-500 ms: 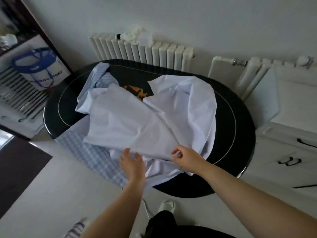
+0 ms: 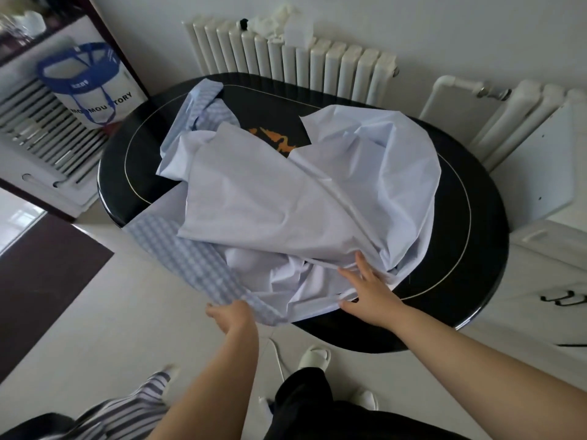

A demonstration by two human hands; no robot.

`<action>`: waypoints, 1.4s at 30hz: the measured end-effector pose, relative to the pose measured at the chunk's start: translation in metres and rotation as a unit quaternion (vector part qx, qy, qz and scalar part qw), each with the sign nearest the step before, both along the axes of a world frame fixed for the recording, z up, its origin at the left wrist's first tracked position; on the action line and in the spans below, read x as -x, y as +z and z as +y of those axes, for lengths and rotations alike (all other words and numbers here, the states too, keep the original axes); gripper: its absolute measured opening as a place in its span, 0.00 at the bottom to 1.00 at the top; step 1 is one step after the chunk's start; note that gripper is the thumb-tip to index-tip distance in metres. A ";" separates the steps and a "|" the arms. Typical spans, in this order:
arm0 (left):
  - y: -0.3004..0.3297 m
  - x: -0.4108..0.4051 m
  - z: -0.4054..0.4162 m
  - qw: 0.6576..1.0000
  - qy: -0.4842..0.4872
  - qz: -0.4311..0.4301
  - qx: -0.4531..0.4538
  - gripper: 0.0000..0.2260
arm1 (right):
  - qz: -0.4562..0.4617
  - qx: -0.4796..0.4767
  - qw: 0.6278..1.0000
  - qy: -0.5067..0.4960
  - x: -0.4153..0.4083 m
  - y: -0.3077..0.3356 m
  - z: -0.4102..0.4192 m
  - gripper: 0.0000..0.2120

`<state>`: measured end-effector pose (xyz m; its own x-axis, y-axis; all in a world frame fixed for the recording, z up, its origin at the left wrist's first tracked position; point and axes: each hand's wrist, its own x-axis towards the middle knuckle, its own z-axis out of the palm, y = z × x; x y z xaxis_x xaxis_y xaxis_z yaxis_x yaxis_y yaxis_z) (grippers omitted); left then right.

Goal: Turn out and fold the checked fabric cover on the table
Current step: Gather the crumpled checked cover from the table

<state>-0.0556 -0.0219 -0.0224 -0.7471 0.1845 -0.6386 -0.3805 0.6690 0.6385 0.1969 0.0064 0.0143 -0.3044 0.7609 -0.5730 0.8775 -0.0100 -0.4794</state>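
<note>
On the black table (image 2: 476, 249), right hand (image 2: 368, 290) spread flat on the cover (image 2: 286, 201) (mostly pale lining); left hand (image 2: 232, 315) grips its checked edge.

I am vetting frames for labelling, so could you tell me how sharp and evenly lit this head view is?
Head view: soft, even daylight, no hard shadows; faint sheen on the black table; wide-angle bending at the radiator; the cover is sharp, while the left hand and striped trouser leg are slightly blurred.

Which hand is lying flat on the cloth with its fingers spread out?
The right hand. Its fingers lie straight and spread on the pale cloth at the table's near edge. The left hand grips the checked edge hanging off the table.
</note>
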 end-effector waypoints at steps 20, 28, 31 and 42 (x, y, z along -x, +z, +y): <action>0.063 -0.048 -0.001 0.994 -0.027 -0.027 -0.105 0.19 | 0.181 0.033 0.983 0.012 0.073 0.046 -0.016 0.14; 0.038 0.008 0.019 0.938 -0.335 0.065 0.067 0.44 | 0.082 -0.061 0.961 0.257 0.079 0.057 -0.038 0.23; 0.009 0.021 0.024 0.957 -0.273 -0.007 0.101 0.42 | 0.087 -0.043 0.971 0.217 0.070 0.054 -0.042 0.21; 0.061 -0.021 -0.012 0.992 0.009 0.081 -0.097 0.23 | 0.149 0.131 0.980 -0.004 0.030 0.030 -0.049 0.21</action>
<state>-0.0349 -0.0338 0.0388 -0.8409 0.2780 -0.4643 -0.2741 0.5210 0.8083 0.1665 -0.0428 0.0447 -0.4828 0.6034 -0.6347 0.6976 -0.1730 -0.6952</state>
